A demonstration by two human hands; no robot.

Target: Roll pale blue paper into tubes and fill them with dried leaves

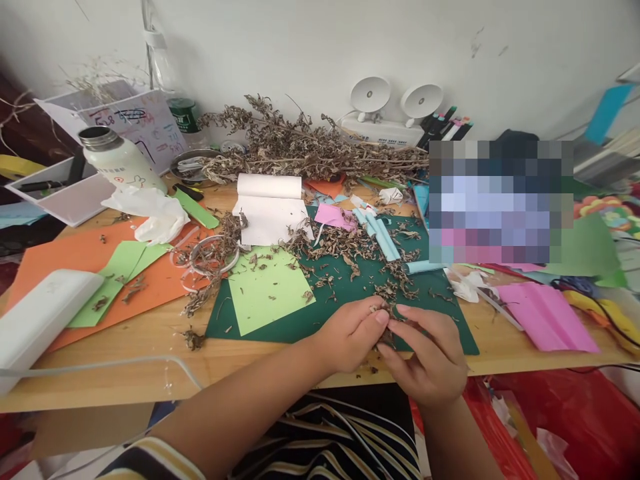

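Note:
Close together over the front edge of the green cutting mat (275,328), my left hand (354,335) and my right hand (429,357) both grip a small sprig of dried leaves (387,333). The left thumb and fingers pinch its upper end. The right fingertips curl around it from the other side, and the palm hides part of it. Loose dried leaves (350,248) lie scattered over the mat just beyond my hands. A light green paper square (270,293) rests on the mat to the left, with leaf crumbs on it.
A heap of dried branches (300,143) lies along the wall, before a white device with two round discs (370,95). An uncapped bottle (123,157), orange paper (45,273) and a white power bank (55,313) occupy the left. Pink paper (547,317) lies at right.

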